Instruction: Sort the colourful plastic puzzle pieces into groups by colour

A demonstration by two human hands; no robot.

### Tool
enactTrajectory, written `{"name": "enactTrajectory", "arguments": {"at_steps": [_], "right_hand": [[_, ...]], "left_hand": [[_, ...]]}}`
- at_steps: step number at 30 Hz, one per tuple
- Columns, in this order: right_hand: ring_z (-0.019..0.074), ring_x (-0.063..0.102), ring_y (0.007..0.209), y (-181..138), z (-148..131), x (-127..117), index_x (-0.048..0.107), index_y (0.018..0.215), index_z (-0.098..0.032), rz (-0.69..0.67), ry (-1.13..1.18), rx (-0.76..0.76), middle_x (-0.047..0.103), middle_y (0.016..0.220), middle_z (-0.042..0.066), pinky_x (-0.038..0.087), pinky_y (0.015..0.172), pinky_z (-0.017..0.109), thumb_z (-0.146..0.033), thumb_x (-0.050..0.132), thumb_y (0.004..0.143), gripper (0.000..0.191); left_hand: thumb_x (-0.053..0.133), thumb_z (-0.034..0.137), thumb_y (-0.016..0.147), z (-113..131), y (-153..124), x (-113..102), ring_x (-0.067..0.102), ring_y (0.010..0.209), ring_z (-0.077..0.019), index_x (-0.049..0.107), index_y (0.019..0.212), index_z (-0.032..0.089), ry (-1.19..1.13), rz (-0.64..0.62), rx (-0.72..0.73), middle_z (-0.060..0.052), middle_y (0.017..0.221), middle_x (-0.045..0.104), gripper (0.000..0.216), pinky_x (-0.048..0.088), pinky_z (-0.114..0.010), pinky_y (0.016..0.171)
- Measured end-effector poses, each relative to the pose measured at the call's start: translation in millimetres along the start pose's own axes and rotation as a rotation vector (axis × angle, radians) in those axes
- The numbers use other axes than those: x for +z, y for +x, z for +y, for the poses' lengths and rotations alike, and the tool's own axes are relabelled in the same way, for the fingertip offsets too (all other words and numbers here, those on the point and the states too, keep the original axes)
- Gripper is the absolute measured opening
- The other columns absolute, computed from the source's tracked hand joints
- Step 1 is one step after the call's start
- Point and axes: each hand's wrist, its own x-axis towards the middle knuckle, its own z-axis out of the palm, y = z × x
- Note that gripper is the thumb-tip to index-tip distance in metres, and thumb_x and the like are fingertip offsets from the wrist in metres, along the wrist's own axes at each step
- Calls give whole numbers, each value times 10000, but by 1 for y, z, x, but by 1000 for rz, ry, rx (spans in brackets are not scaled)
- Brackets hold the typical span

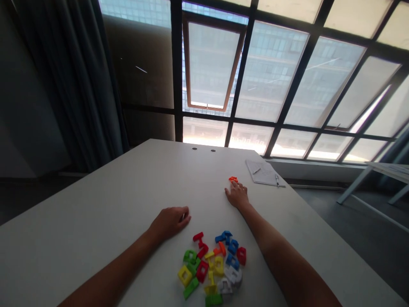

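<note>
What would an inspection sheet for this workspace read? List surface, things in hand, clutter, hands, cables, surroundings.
Surface: white table.
Things in hand: orange piece at fingertips of right hand; pile of coloured pieces nearer the person.
Clutter: paper sheet with pen, far right.
Hands: left hand loosely curled on table; right hand flat, stretched out.
Cables: nothing seen.
Surroundings: window, dark curtain, second table at right.
</note>
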Motion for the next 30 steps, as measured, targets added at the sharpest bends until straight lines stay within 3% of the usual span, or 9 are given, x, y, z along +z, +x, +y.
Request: {"name": "enactTrajectory", "arguments": {"at_steps": [8, 10, 14, 18, 23, 26, 30], "right_hand": [[336, 321, 1485, 0, -1, -1, 481, 1511, -107, -2, 23, 15, 321, 1658, 181, 265, 1164, 499, -475, 401, 1031, 610], [321, 357, 1466, -6, -1, -5, 503, 1491, -102, 68, 45, -21, 373, 1631, 186, 273, 1169, 470, -423, 425, 1032, 566], [266, 530, 1319, -21, -4, -14, 666, 1303, -135, 119, 107, -177, 628, 1411, 161, 364, 1113, 384, -288, 451, 1024, 384], [225, 613, 1212, -50, -3, -20, 728, 1199, -193, 69, 143, -252, 717, 1281, 102, 426, 1065, 329, -251, 505, 1001, 303], [252, 596, 1271, -114, 8, -26, 720, 1252, -195, 82, 313, -400, 704, 1316, 105, 428, 1112, 409, -217, 546, 970, 333], [250, 652, 1183, -146, 14, -38, 755, 1180, -225, 52, 512, -514, 750, 1204, 97, 476, 1059, 428, -241, 585, 963, 275], [233, 662, 1136, -161, 9, -55, 752, 1174, -248, 11, 815, -735, 764, 1162, 85, 506, 1017, 427, -239, 591, 971, 259]], "left_hand": [[483, 448, 979, 0, 0, 1, 615, 678, -158, 603, 871, 248, 6, 6, 0, 3, 804, 708, 257, 337, -269, 626], [486, 445, 978, -1, 1, 2, 612, 674, -157, 605, 869, 249, 7, 8, 0, 6, 801, 709, 254, 340, -271, 630], [482, 452, 982, -2, 1, 2, 614, 683, -158, 611, 874, 250, 2, 10, 7, 3, 803, 711, 263, 344, -272, 642], [476, 459, 984, -1, -1, 0, 620, 689, -162, 619, 882, 250, -4, 10, 12, -6, 819, 717, 274, 345, -271, 637], [476, 454, 983, -1, -2, 0, 626, 690, -166, 623, 885, 248, 4, 26, 24, -4, 815, 717, 272, 351, -280, 636], [479, 456, 983, -1, -2, 1, 625, 686, -169, 624, 884, 247, 19, 30, 25, -2, 800, 712, 273, 345, -286, 626], [485, 454, 983, 0, -1, 0, 616, 673, -168, 619, 878, 245, 26, 35, 33, 1, 785, 705, 270, 346, -287, 622]]}}
